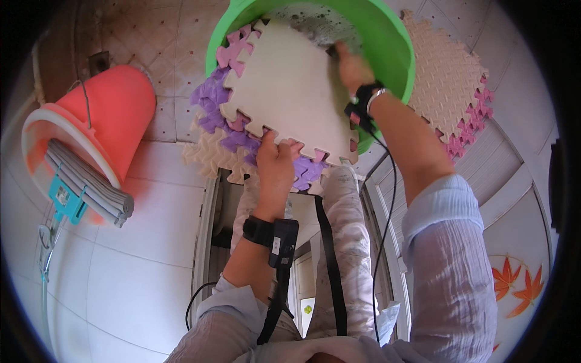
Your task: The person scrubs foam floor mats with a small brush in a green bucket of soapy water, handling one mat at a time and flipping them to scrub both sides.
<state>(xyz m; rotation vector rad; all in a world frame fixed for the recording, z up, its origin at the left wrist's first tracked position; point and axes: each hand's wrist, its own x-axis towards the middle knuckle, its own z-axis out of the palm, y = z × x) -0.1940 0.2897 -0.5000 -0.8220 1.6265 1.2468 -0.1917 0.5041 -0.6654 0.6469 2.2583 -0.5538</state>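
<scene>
A cream foam puzzle mat (287, 91) leans tilted over the near rim of a green basin (402, 60), with purple and pink foam mats (212, 100) beneath it. My left hand (275, 169) is closed on the mat's near edge, fingers at its notched border. Along the mat's right side, inside the basin, my right hand (353, 66) is blurred by motion. Its fingers are closed by a small dark thing (331, 51) whose kind I cannot make out. Foamy grey water (321, 24) with dark specks shows beyond the mat.
To the left, an orange-red bucket (115, 115) lies on its side, with a grey sponge mop head (91, 184) at its mouth. Textured cream and pink foam mats (451, 78) lie right of the basin. White tiles (145, 242) cover the floor at left.
</scene>
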